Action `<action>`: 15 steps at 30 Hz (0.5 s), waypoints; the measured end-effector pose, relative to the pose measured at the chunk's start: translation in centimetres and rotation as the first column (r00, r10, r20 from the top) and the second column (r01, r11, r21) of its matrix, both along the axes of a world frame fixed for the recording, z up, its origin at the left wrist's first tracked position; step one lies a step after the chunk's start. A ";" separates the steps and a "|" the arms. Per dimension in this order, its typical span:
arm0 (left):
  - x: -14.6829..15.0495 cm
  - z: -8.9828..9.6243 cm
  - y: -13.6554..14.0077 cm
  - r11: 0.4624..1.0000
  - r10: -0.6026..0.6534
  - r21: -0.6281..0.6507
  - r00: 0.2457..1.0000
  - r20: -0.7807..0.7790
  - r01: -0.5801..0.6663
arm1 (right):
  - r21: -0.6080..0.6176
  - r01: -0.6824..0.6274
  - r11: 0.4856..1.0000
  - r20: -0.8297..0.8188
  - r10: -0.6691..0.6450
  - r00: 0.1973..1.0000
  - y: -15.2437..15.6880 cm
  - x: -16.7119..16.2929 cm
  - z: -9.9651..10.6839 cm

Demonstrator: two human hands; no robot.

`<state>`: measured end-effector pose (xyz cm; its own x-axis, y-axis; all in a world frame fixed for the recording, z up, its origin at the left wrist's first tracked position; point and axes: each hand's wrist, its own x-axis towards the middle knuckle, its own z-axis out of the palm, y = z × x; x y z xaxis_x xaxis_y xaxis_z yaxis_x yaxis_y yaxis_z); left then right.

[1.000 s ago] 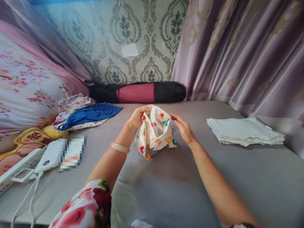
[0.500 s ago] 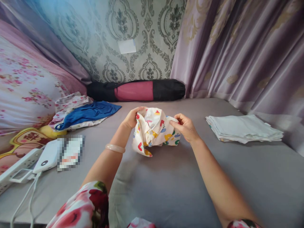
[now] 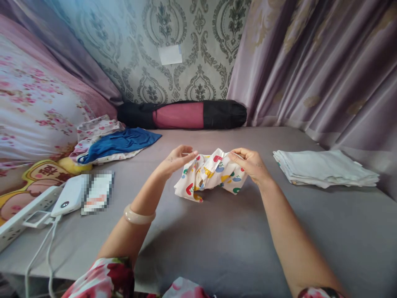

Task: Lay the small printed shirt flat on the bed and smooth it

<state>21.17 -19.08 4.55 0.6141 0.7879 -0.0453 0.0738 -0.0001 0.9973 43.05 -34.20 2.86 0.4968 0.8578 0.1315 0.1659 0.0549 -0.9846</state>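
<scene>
A small white shirt with a collar, a button front and bright printed shapes is bunched at the middle of the bed, partly raised. My right hand pinches its upper right edge between thumb and fingers. At the shirt's upper left is my left hand, its fingers and thumb apart, with the thumb tip at the cloth's edge; I see no cloth gripped in it. A pale bangle circles the left forearm.
A folded white cloth stack lies on the right. To the left are a blue garment, a power bank with cables and a power strip. A black and pink roll bag lies along the wall.
My left hand has loosened from the shirt's collar side and its fingers have parted. The shirt's raised collar has sunk and tilted right, while my right hand keeps its pinch.
</scene>
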 end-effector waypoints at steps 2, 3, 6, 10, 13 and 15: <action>-0.3 -0.4 -1.1 0.996 0.048 0.076 0.997 -0.062 -0.043 | 0.004 -0.007 1.000 0.027 0.007 1.000 -0.1 0.0 0.2; -0.4 -0.6 -1.6 0.989 0.083 0.127 0.993 -0.080 -0.073 | 0.009 -0.008 1.000 0.041 0.007 0.999 -0.2 0.1 0.3; -0.5 -1.1 -2.7 0.957 0.172 0.260 0.974 -0.147 -0.130 | 0.015 -0.016 1.000 0.066 0.015 0.998 -0.5 0.0 0.7; -0.6 -1.8 -2.8 0.972 0.088 0.235 0.946 -0.313 -0.012 | -0.038 -0.063 0.997 0.062 0.066 0.996 -1.0 -0.2 1.4; -0.8 -2.1 -2.2 0.990 0.028 0.142 0.975 -0.221 0.004 | -0.046 -0.064 0.997 0.064 0.067 0.996 -1.1 -0.3 1.5; -1.1 -2.0 -1.7 0.997 0.050 0.063 0.992 -0.115 -0.043 | -0.052 -0.026 0.998 0.048 0.029 0.998 -1.0 -0.3 1.4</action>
<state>20.09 -20.80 2.54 0.5698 0.8192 -0.0654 0.1904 -0.0542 0.9802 42.78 -35.22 4.24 0.4672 0.8772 0.1103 0.2124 0.0097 -0.9771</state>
